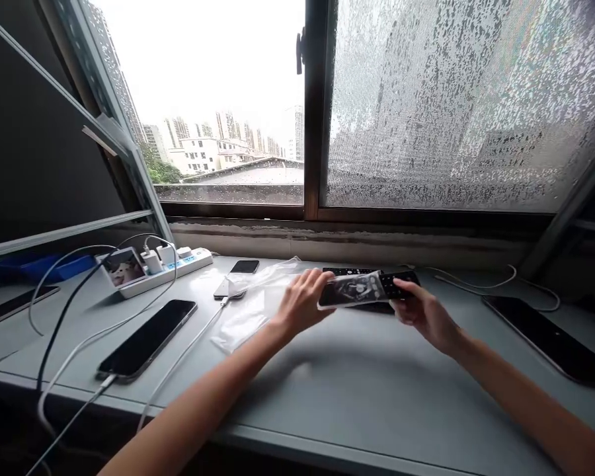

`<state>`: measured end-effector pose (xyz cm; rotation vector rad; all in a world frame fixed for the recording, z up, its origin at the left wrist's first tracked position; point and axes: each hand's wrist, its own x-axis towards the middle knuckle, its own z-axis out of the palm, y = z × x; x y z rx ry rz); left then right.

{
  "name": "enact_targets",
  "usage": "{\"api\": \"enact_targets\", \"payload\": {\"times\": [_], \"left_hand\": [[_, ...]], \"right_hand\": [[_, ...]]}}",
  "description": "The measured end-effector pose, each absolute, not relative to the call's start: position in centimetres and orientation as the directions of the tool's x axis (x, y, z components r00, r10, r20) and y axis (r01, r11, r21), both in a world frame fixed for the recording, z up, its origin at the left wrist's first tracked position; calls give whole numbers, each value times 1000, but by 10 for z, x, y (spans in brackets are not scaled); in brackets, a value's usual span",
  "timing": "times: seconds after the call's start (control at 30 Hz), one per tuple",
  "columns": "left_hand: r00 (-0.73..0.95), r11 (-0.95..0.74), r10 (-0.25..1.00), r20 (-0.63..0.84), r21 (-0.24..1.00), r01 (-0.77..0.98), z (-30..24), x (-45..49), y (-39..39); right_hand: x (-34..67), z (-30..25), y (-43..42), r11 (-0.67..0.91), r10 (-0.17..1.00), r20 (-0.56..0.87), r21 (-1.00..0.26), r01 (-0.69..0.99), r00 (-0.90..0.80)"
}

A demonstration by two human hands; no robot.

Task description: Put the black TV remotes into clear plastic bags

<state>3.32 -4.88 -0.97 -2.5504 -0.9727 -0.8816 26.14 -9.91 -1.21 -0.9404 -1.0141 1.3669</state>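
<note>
A black remote control [399, 285] is held up over the grey table [357, 390], partly inside a clear plastic sleeve [352, 289]. My right hand [424, 314] grips the bare end of the remote, thumb on top. At the opposite end, my left hand [305, 297] closes on the sleeve, its fingertips partly hidden. Just behind the held remote lies another dark button-covered object, mostly covered from view. Crumpled clear plastic [248, 317] spreads on the table left of my left hand.
A black phone [149, 337] with a white cable lies at left, a smaller phone [235, 281] behind it. A white power strip [193, 259] with plugs and cables stands at back left. At right lies a large dark device [550, 334]. A window [317, 132] rises behind the table.
</note>
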Motion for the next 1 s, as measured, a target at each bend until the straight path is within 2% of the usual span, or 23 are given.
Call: {"api": "enact_targets", "payload": {"times": [0.07,0.17,0.37,0.63,0.87,1.0], "left_hand": [[553,-700,558,619,-7,714,-11,27,-41],[560,-713,547,622,-3,701,-14,23,-37],[571,-761,494,656,8,649,-10,29,-50],[511,-722,467,722,-23,692,-11,36,-61],[554,-694,530,643,-46,718,-19,38,-57],[559,-721,519,647,-20,693,-22,38,-54]], "right_hand": [[267,-10,-96,33,999,34,-901,-433,7],[271,-9,-93,-8,1000,0,-834,-551,-15],[267,-10,-93,-99,993,-29,-751,-653,-117],[267,-7,-94,-82,994,-37,-869,-488,-102],[266,-7,-100,-92,992,-59,-947,-307,-114],[264,-6,-105,-169,980,-106,-888,-428,-167]]}}
